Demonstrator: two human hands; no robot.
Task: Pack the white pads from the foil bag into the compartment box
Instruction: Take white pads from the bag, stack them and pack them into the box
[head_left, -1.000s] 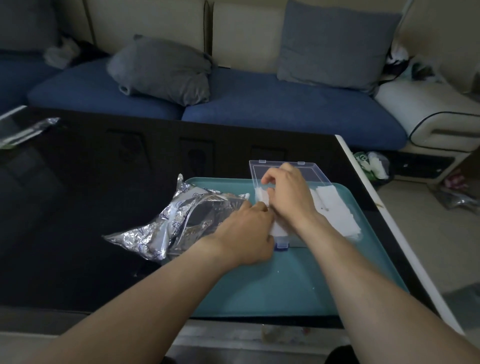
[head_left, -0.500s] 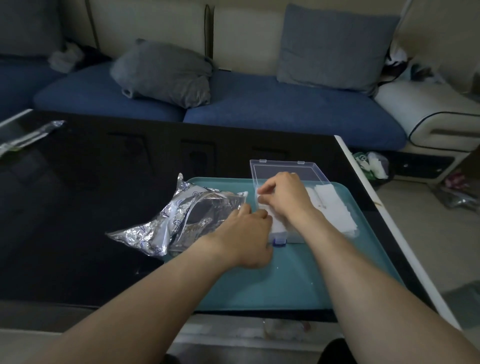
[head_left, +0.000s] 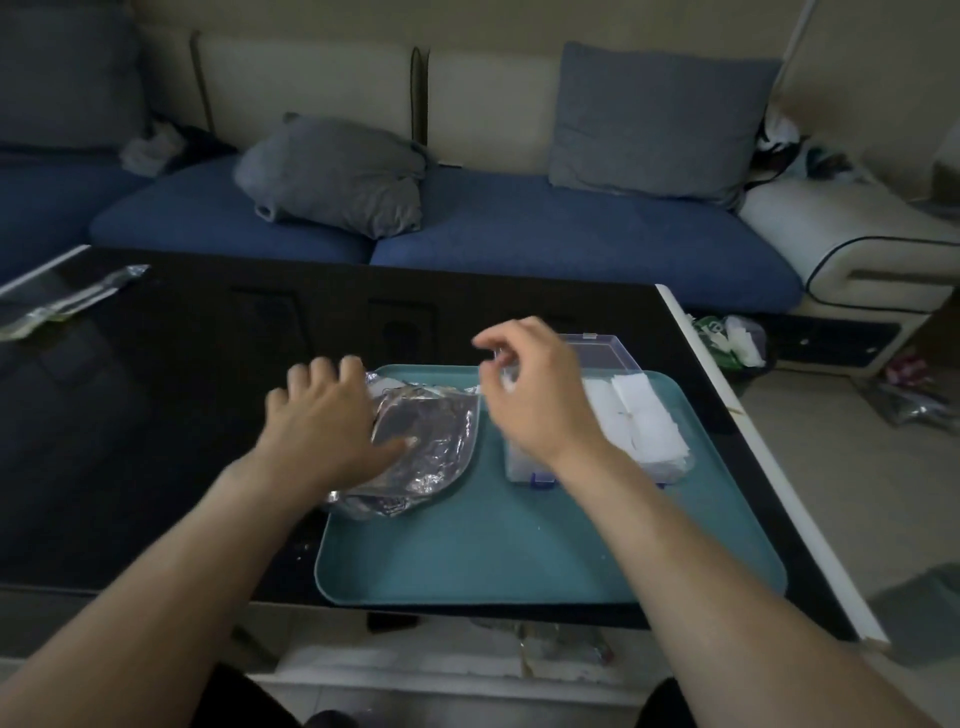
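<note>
With the left hand (head_left: 332, 421) pressing spread fingers on the foil bag (head_left: 431, 447) and the right hand (head_left: 535, 395) loosely curled (seemingly empty), the bag could slide away.

Tray (head_left: 519, 561) on table (head_left: 156, 415), lower middle of the frame. Foil bag (head_left: 436, 441) on the tray's left edge, partly off onto the table. Box (head_left: 524, 467) on the tray's right side, pads (head_left: 634, 415) in it, lid (head_left: 602, 353) behind. Left hand (head_left: 327, 421) on the bag, right hand (head_left: 535, 400) above the box. Sofa (head_left: 519, 249) behind the table, across the top. Packet (head_left: 67, 301) at far left.
</note>
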